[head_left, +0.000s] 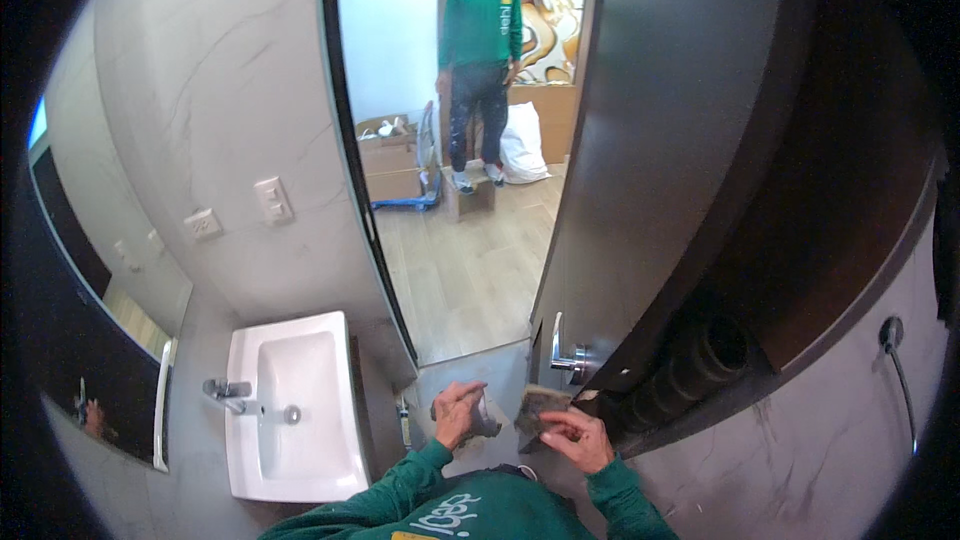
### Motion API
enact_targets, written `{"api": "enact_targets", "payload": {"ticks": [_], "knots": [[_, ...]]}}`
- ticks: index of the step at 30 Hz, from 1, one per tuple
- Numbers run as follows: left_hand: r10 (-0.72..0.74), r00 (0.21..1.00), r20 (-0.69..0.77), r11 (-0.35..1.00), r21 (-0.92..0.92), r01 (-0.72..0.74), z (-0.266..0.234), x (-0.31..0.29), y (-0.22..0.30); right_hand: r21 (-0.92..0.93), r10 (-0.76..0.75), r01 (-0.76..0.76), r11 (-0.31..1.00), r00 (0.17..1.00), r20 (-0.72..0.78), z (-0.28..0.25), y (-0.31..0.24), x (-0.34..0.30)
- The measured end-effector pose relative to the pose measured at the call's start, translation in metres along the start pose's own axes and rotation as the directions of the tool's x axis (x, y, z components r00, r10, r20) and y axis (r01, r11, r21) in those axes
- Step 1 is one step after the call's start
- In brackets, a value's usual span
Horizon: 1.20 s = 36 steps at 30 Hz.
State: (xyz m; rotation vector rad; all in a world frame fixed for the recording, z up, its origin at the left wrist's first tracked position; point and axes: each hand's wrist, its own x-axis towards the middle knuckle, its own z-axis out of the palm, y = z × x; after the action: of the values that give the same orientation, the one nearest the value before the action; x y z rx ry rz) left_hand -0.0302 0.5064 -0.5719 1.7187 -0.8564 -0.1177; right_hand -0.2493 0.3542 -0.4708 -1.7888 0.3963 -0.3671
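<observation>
My right hand [582, 442] grips a flat, squarish, dirty grey pad [541, 403] with a tan upper edge, perhaps a sponge. Fingers and thumb close on its near right side. To its left, my left hand [457, 414] hovers at about the same height, fingers loosely stretched forward and slightly bent. Nothing plainly sits in it. Just behind and below that hand shows a dark grey shape [488, 418]; I cannot tell whether it is a shoe or a cloth. Both forearms are in green sleeves.
On the left is a white sink [357, 445] with a chrome tap [228, 393], below a mirror [130, 270]. A dark door [640, 160] with a lever handle [568, 352] stands open at right, beside a dark ribbed tube [690, 375]. Past the doorway, a person [482, 50] stands by cardboard boxes [392, 170].
</observation>
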Motion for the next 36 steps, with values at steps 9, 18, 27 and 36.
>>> {"api": "enact_targets", "payload": {"ticks": [9,18,27,36], "knots": [[-0.086,0.993,-0.077,0.995,0.04,0.089,-0.025,0.003,0.032,-0.246,-0.597,0.581,0.776,0.802,0.012,0.046,-0.151,0.1],[-0.172,0.948,-0.269,0.982,-0.125,0.142,-0.034,-0.015,0.046,-0.107,-0.831,0.824,0.557,0.55,-0.086,0.125,-0.259,0.133],[0.306,0.91,-0.279,0.829,0.549,-0.111,-0.028,-0.057,-0.039,-0.111,-0.966,0.96,0.257,0.256,-0.023,0.246,-0.289,0.121],[-0.009,0.964,-0.267,0.978,0.197,0.064,-0.05,-0.046,0.013,0.02,-0.954,0.959,0.283,0.283,-0.098,0.189,-0.267,0.105]]}}
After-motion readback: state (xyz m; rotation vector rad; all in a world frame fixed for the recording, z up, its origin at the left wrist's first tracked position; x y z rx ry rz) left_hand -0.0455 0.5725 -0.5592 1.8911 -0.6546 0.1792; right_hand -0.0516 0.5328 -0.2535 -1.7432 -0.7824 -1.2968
